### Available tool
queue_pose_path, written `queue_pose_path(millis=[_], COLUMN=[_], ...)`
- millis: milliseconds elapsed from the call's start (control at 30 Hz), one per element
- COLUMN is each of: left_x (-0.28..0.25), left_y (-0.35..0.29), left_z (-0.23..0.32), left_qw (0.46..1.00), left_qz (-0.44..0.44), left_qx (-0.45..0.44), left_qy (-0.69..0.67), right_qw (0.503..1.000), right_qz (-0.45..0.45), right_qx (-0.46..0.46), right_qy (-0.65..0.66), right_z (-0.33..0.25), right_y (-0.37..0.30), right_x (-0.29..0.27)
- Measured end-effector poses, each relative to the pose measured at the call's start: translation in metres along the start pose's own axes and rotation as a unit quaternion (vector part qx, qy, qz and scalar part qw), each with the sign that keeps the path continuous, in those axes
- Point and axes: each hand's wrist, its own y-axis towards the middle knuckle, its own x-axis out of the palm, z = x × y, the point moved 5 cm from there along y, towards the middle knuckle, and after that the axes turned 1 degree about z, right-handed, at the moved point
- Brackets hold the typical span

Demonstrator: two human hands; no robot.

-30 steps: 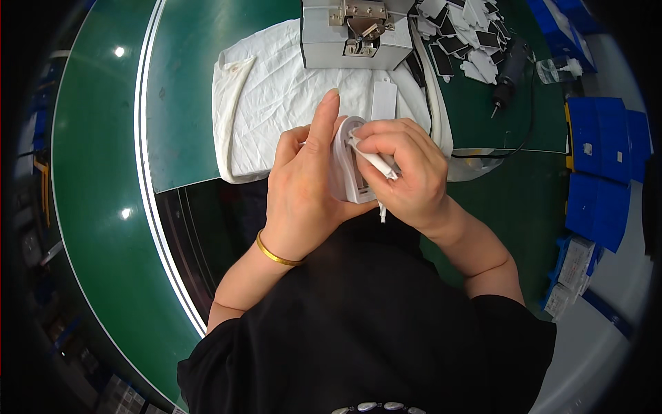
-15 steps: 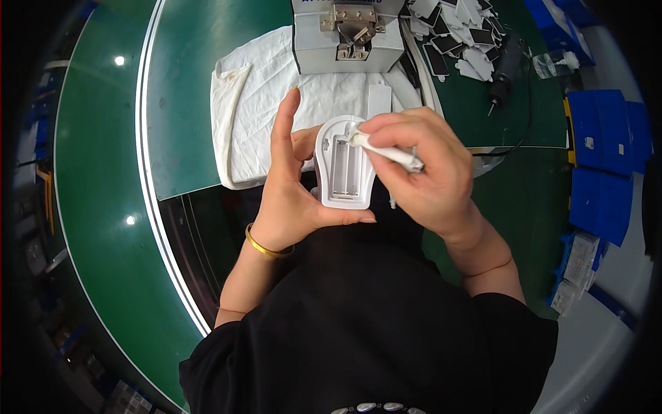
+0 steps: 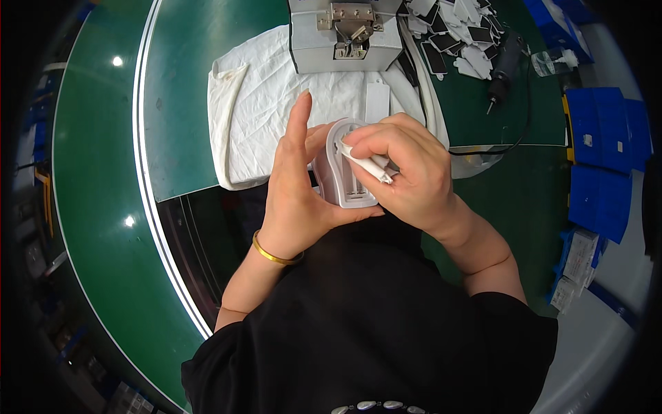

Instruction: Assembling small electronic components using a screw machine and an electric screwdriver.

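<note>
A white plastic device housing (image 3: 334,163) with an open battery compartment is held by my left hand (image 3: 289,196). The thumb lies under its lower end, the index finger points up free, and the other fingers are behind it. My right hand (image 3: 420,172) pinches a folded white cloth (image 3: 373,168) and presses its tip against the upper part of the compartment. The cloth and fingers hide much of the compartment; its lower end with metal contacts still shows. Beyond the housing, a flat white cover (image 3: 377,101) lies on a white cloth sheet (image 3: 265,103).
A grey metal machine (image 3: 314,52) stands at the back on the green table (image 3: 183,103). Right of it lie a pile of white and black covers (image 3: 469,38), an electric screwdriver (image 3: 505,72) and a clear bottle (image 3: 552,63). Blue bins (image 3: 600,131) line the far right.
The housing has turned so its left side wall shows more. My right hand has moved left and slightly down with the cloth, now covering more of the compartment.
</note>
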Motion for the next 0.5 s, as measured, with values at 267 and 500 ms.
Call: queue_pose_path(millis=[267,500], left_x=[0.003,-0.001], left_y=[-0.001,-0.003], left_z=[-0.001,-0.009], left_qw=[0.999,0.993], left_qz=[0.012,0.011], left_qx=[-0.013,-0.071], left_qy=[0.033,-0.096], right_qw=[1.000,0.992], right_qz=[0.009,0.114], right_qx=[-0.008,-0.039], right_qy=[-0.014,-0.048], right_z=[0.009,0.004], right_y=[-0.004,0.000], right_x=[0.007,-0.019])
